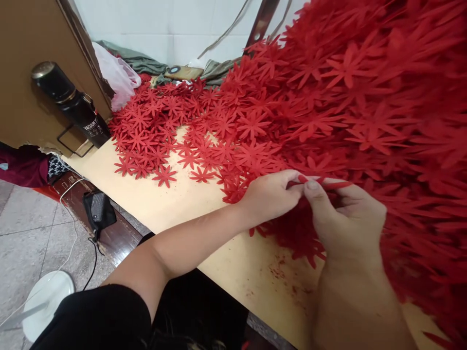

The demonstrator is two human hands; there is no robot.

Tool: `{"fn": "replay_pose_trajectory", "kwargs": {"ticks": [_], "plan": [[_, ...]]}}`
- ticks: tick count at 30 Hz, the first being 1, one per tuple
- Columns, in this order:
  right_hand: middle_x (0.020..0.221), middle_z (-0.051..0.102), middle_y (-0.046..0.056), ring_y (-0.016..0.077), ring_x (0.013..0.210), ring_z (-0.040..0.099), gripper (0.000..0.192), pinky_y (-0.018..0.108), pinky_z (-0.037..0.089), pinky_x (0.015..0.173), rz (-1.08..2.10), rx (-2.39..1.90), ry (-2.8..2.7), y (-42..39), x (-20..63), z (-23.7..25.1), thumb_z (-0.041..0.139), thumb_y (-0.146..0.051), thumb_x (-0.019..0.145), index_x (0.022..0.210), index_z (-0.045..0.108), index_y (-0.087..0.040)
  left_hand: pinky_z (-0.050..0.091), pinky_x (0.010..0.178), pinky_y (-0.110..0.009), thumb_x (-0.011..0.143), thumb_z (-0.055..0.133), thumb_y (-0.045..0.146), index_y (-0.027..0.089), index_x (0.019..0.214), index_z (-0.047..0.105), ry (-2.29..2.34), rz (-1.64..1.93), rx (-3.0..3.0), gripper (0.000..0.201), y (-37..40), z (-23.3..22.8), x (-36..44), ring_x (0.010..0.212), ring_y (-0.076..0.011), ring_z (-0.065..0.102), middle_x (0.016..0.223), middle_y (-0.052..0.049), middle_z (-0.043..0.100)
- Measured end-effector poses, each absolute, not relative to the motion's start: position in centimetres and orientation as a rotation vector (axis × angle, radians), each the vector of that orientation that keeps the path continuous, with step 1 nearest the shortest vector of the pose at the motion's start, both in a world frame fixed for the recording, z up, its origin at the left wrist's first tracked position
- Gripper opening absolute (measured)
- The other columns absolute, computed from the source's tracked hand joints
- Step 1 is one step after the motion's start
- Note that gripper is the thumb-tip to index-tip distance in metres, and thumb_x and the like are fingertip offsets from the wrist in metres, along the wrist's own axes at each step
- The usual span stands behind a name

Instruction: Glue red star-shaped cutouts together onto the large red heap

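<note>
My left hand [270, 194] reaches in from the lower left with thumb and fingers closed in a pinch. Against its fingertips, my right hand [350, 228] is also closed, thumb pressed toward the index finger. Between them they grip a red petal-shaped piece [337, 183], one narrow strip of it lying along the right fingers. The rest of the piece is hidden by the hands. Directly behind and below both hands spreads a big heap of red flower-shaped cutouts [251, 124], each with several narrow petals. A few single cutouts [165, 176] lie flat at the heap's left edge.
The pale tabletop [164, 206] carries red scraps [279, 272] near its front edge. A black vacuum flask [82, 114] stands at the far left, beside a white plastic bag [116, 73]. Green cloth [136, 63] lies along the tiled wall. A black pouch [98, 211] hangs below the table edge.
</note>
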State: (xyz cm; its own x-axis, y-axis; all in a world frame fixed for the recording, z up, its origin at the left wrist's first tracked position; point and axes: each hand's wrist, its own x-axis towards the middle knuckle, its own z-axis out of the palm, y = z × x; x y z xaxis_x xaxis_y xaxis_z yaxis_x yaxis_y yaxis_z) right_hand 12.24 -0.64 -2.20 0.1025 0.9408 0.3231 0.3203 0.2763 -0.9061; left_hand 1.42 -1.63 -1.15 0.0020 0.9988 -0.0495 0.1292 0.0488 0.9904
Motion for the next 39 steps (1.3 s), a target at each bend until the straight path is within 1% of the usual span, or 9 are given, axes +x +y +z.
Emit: {"fn": "replay_pose_trajectory", "kwargs": {"ticks": [6,10,15,19,23,26,30,33,39], "plan": [[0.058,0.056,0.001,0.0138,0.056,0.053,0.022,0.032,0.047,0.062,0.686,-1.268,-1.576,-0.5,12.7,-1.8,0.057,-0.039,0.069,0.060,0.059,-0.019,0.044,0.081,-0.033,0.087,0.042,0.042,0.021,0.074,0.046,1.481,1.015,1.361,0.026,-1.5,-1.1,1.1,0.077,-0.0164,0.053,0.072,0.000,0.053],[0.068,0.066,0.008,0.0177,0.061,0.059,0.024,0.038,0.050,0.067,0.527,-1.272,-1.508,0.2,13.0,-2.3,0.055,-0.039,0.069,0.074,0.066,-0.018,0.044,0.083,-0.034,0.085,0.050,0.034,0.021,0.075,0.047,1.376,1.046,1.498,0.017,-1.3,-0.1,0.9,0.079,-0.0177,0.055,0.076,-0.002,0.057],[0.075,0.068,0.017,0.0229,0.065,0.062,0.032,0.039,0.047,0.057,0.029,-1.287,-1.356,1.7,14.7,-3.3,0.054,-0.039,0.069,0.082,0.073,-0.016,0.037,0.098,-0.038,0.080,0.059,0.025,0.020,0.087,0.061,1.403,1.157,1.979,0.009,-3.7,3.1,-3.9,0.103,-0.0230,0.056,0.101,-0.008,0.064],[0.094,0.070,0.017,0.0297,0.088,0.064,0.048,0.048,0.048,0.072,-0.259,-1.172,-1.391,3.1,15.8,-4.4,0.061,-0.037,0.064,0.106,0.071,-0.018,0.036,0.100,-0.044,0.081,0.059,0.030,0.019,0.103,0.064,1.882,0.792,2.190,0.025,-8.3,3.6,-11.7,0.113,-0.0267,0.053,0.117,-0.011,0.061],[0.096,0.069,0.015,0.0294,0.091,0.062,0.042,0.052,0.041,0.083,-0.391,-1.087,-1.421,3.8,15.1,-5.5,0.059,-0.036,0.062,0.099,0.071,-0.020,0.035,0.102,-0.049,0.084,0.054,0.031,0.012,0.121,0.058,2.293,0.215,2.109,0.043,-11.8,1.7,-17.0,0.124,-0.0337,0.044,0.134,-0.019,0.050],[0.090,0.068,0.014,0.0287,0.090,0.061,0.030,0.049,0.039,0.083,-0.366,-1.123,-1.452,3.1,13.8,-5.2,0.057,-0.031,0.063,0.086,0.071,-0.020,0.040,0.095,-0.045,0.089,0.044,0.032,0.014,0.119,0.060,2.356,0.118,2.128,0.039,-12.1,0.6,-17.4,0.114,-0.0306,0.051,0.124,-0.016,0.058],[0.087,0.066,0.014,0.0266,0.089,0.059,0.018,0.045,0.041,0.081,-0.368,-1.076,-1.530,1.1,12.1,-3.5,0.056,-0.026,0.069,0.078,0.070,-0.018,0.043,0.085,-0.041,0.093,0.033,0.030,0.013,0.096,0.068,2.286,0.075,2.334,0.039,-10.1,0.2,-16.5,0.095,-0.0265,0.058,0.099,-0.016,0.064],[0.091,0.065,0.012,0.0242,0.093,0.057,0.016,0.043,0.042,0.086,-0.275,-1.050,-1.593,-0.5,10.8,-2.1,0.053,-0.024,0.076,0.081,0.068,-0.019,0.044,0.080,-0.038,0.091,0.036,0.026,0.015,0.087,0.067,2.209,0.270,2.390,0.034,-7.7,0.7,-17.0,0.087,-0.0237,0.059,0.091,-0.013,0.066],[0.093,0.063,0.010,0.0207,0.093,0.057,0.020,0.042,0.044,0.090,0.239,-0.971,-1.553,-1.7,8.8,-0.7,0.052,-0.035,0.082,0.087,0.064,-0.020,0.044,0.085,-0.041,0.083,0.057,0.035,0.028,0.086,0.067,1.786,1.471,1.954,0.012,-1.5,3.4,-15.7,0.078,-0.0161,0.055,0.082,0.002,0.066]]}}
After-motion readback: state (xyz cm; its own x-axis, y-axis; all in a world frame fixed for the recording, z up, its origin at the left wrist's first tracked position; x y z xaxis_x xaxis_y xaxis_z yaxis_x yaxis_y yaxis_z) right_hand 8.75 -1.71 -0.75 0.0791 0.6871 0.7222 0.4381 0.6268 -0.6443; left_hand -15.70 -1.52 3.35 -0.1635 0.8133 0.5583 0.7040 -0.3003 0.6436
